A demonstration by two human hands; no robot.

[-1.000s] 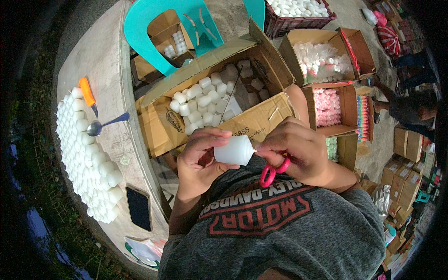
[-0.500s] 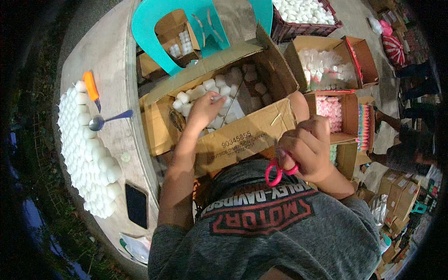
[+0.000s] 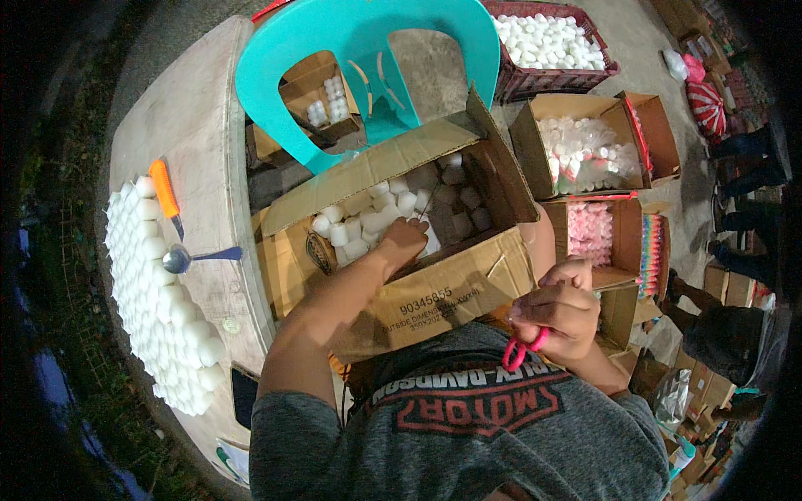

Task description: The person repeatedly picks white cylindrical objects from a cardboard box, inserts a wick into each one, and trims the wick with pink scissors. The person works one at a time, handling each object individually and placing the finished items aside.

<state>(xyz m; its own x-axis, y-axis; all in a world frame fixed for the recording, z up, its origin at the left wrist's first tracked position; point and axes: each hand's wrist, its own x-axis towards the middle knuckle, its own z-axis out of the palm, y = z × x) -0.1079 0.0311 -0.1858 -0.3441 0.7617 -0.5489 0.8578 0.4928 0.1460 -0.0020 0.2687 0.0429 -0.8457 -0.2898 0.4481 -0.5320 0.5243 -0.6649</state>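
The left hand [image 3: 405, 240] reaches down into an open cardboard carton [image 3: 493, 288], its fingers bent at the heap of white cylinders [image 3: 368, 221] inside; the fingertips are hidden, so I cannot tell whether they pinch one; the right hand [image 3: 558, 313] is raised just beyond the carton's near right corner, its fingers curled closed around pink-handled scissors [image 3: 525, 349], whose two loops hang below the palm while the blades are out of sight; on the left stands a pale table [image 3: 196, 108], bearing a closely packed spread of white pieces [image 3: 159, 284], with an orange-handled knife [image 3: 165, 190] and a spoon [image 3: 200, 257] at its inner edge, and a dark phone [image 3: 244, 397] partly covered by the left sleeve; behind the carton is a turquoise chair [image 3: 276, 100]; farther right, a dark red crate [image 3: 543, 79] holds more white pieces, and a smaller box [image 3: 622, 242] holds pink ones.
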